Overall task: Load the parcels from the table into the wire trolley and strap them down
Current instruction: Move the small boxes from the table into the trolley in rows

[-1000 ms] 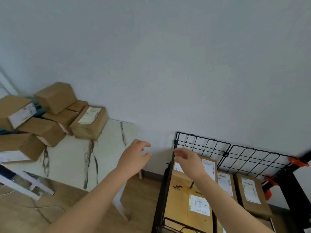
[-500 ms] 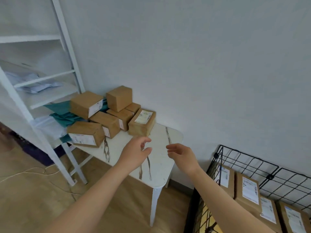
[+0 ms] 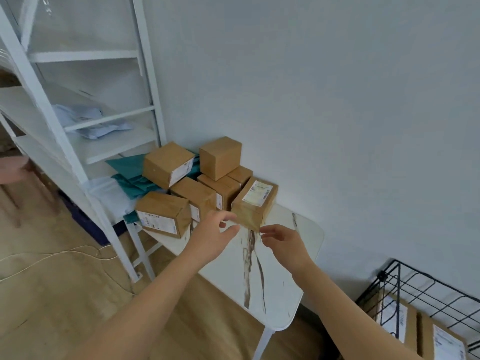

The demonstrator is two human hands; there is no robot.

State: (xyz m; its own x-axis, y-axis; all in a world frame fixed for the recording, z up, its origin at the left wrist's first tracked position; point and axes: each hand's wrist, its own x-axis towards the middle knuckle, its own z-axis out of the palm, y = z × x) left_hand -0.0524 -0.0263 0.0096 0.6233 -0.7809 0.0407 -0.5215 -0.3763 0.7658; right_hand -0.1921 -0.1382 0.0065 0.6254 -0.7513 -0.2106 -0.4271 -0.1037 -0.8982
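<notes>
1. My left hand (image 3: 213,237) is stretched forward over the table (image 3: 280,281). Its fingers are straight and a little spread, and it holds nothing.
2. My right hand (image 3: 283,242) is beside it, to the right. The fingers are loosely bent and the thumb is apart from them; it also holds nothing.
3. The nearest parcel (image 3: 255,203), a brown box with a white label on its top, lies on the table just beyond both hands. Its near end is between the fingertips of the two hands.
4. My fingertips are very close to this near end, but I cannot tell if they touch it.
5. The other parcels (image 3: 166,167) are stacked behind it and to its left, near the wall, further from my hands.
6. The wire trolley (image 3: 415,289) stands on the floor at the far right, well apart from the hands. Loaded parcels (image 3: 392,318) with white labels are inside it.
7. A white rack (image 3: 78,152) stands left of the table, and teal bags (image 3: 130,172) lie behind the pile.
</notes>
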